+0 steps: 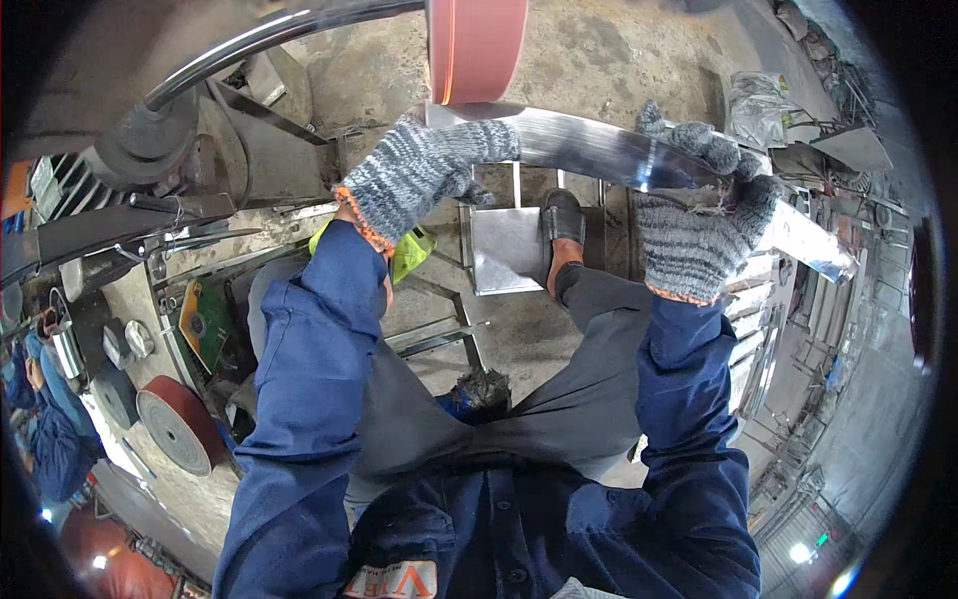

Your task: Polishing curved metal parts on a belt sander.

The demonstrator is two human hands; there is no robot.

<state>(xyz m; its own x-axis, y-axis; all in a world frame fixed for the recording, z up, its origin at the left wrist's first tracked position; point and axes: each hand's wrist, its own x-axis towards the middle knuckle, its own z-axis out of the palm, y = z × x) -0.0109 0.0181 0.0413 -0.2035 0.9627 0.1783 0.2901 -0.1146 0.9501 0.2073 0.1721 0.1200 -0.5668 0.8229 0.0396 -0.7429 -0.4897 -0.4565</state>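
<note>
A long, slightly curved steel blade (589, 150) lies crosswise in front of me, with its upper left edge at the lower rim of a red-brown grinding wheel (479, 50). My left hand (429, 165), in a grey knitted glove, is closed on the blade's left end just below the wheel, its thumb underneath. My right hand (709, 215), gloved alike, curls its fingers round the right part of the blade. Beyond that hand shows a bright metal piece (813, 245); whether it belongs to the same blade I cannot tell.
A black curved bar (269, 45) runs to the wheel from the left. Between my legs stands a small metal-topped stand (507, 250), by my shoe (564, 217). Lower left lies a spare abrasive wheel (178, 424). Several metal strips (748, 309) are stacked at right, near a crumpled plastic bag (755, 105).
</note>
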